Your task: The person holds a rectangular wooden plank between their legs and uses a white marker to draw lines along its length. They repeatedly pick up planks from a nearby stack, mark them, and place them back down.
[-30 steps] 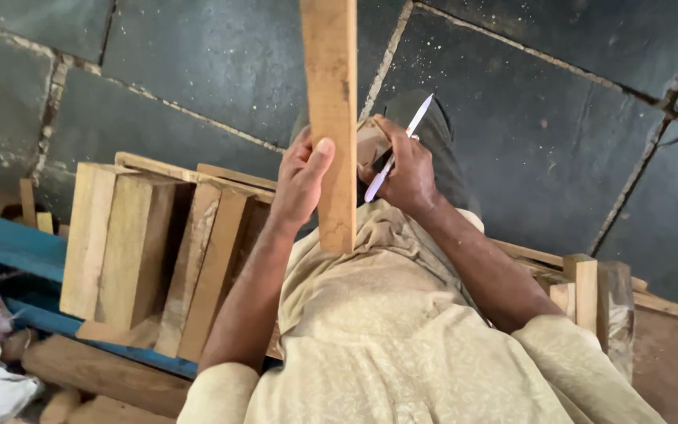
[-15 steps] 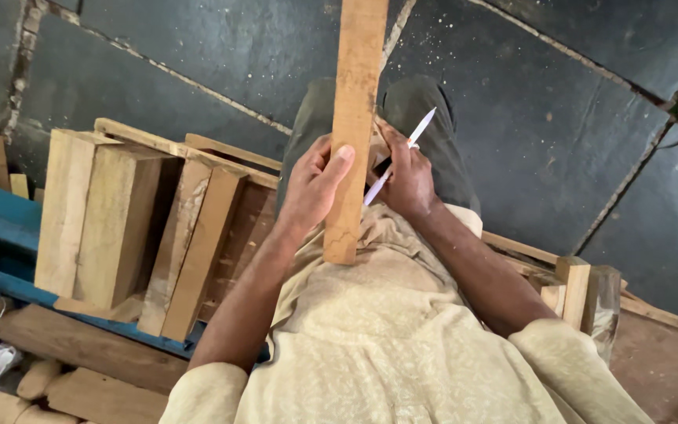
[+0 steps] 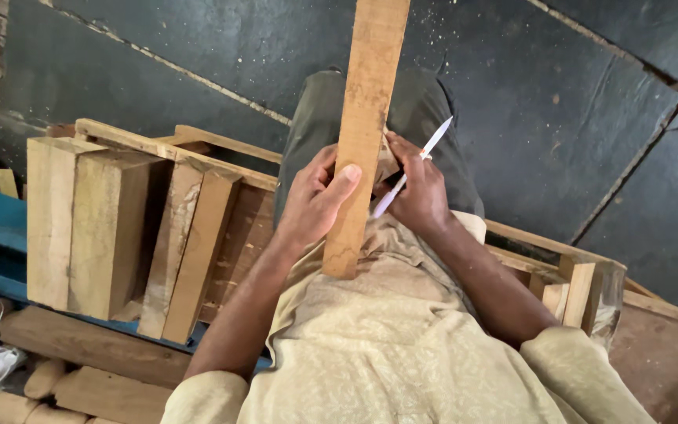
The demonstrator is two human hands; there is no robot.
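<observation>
My left hand [image 3: 317, 206] is wrapped around the long, flat, light-brown wooden plank [image 3: 364, 133], thumb pressed on its face, holding it upright against my chest with its lower end just at my beige patterned shirt [image 3: 386, 345]; my right hand [image 3: 421, 195] pinches a slim white pen [image 3: 412, 166] while also pressing on the plank's far edge; I judge the one-handed hold as the weak point, since the plank rises past the top of view and could tip or slide down; the pen tip could skid off; stacked pale timber blocks [image 3: 111, 228] sit close on my left, easy to knock.
</observation>
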